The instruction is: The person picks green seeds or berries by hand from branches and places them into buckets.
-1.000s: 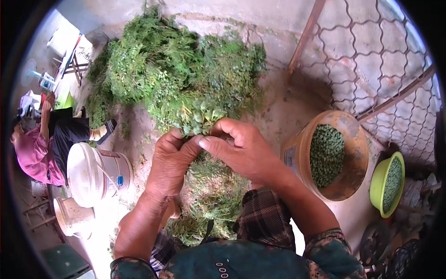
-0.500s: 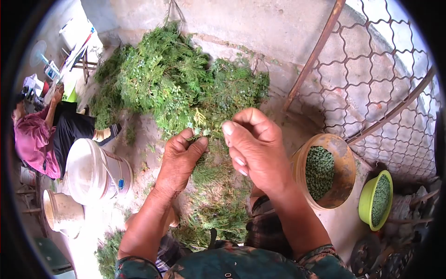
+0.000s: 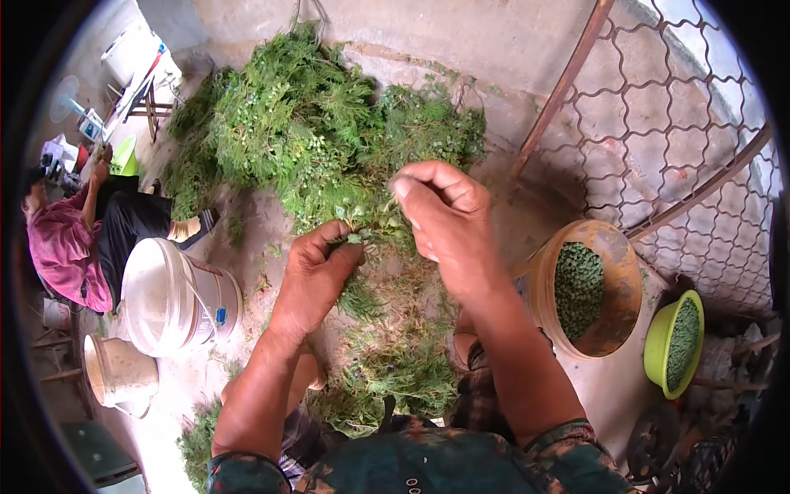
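Observation:
Between the thumb and fingers of my left hand (image 3: 313, 276) is pinched a small evergreen sprig (image 3: 359, 236) with pale green seed cones. My right hand (image 3: 448, 216) is closed in a pinch just right of the sprig and a little higher; what its fingertips hold, if anything, is too small to make out. Behind both hands rises a large heap of leafy green branches (image 3: 288, 132) bearing many cones. Below them, loose clippings (image 3: 395, 370) cover the floor between my legs.
To the right stand a yellowish bucket (image 3: 627, 276) partly filled with green cones and a lime-green basin (image 3: 656, 354) of them. On the left are a white bucket (image 3: 152, 300), a smaller bucket (image 3: 115, 370) and a seated person (image 3: 70, 247). Wire mesh (image 3: 658, 123) leans at the right.
My right hand has risen slightly, and its fingers are more closely curled. The left hand keeps its pinch on the sprig. The whole view has shifted a little.

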`<action>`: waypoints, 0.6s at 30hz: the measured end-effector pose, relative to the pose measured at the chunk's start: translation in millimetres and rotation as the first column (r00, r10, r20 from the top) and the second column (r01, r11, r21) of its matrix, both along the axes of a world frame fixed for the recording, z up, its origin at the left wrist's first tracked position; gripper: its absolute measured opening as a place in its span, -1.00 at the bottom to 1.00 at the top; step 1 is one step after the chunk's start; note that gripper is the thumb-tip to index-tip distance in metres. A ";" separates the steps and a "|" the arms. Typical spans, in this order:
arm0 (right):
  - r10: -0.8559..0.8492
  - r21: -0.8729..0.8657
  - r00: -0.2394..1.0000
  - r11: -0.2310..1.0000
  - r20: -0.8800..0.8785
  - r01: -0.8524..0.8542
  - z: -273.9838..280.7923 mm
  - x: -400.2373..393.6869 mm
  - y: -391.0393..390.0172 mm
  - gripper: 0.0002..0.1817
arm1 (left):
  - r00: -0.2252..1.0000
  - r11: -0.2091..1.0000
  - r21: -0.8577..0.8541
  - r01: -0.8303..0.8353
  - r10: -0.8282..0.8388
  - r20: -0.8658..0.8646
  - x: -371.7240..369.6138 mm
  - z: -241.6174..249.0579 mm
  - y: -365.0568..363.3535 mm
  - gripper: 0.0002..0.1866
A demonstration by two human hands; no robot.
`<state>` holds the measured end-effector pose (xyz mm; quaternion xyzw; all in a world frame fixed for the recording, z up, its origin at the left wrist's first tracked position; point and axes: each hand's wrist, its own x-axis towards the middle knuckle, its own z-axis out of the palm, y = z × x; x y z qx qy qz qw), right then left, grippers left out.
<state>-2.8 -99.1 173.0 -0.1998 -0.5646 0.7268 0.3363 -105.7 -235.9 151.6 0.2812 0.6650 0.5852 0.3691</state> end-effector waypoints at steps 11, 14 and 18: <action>0.206 0.132 0.956 0.963 0.207 -0.236 8.5 26.5 18.7 -0.60 | 0.988 0.987 0.116 0.113 -0.099 -0.122 7.9 3.0 3.8 -0.91; 0.342 0.286 0.887 0.856 0.312 -0.430 11.4 31.4 15.9 -0.58 | 0.967 0.976 0.083 0.202 -0.185 -0.176 7.4 4.0 2.3 -0.95; 0.465 0.281 0.850 0.805 0.248 -0.523 -8.9 31.5 18.5 -0.64 | 0.912 0.948 -0.007 0.317 -0.307 -0.271 4.5 13.9 -0.8 -0.95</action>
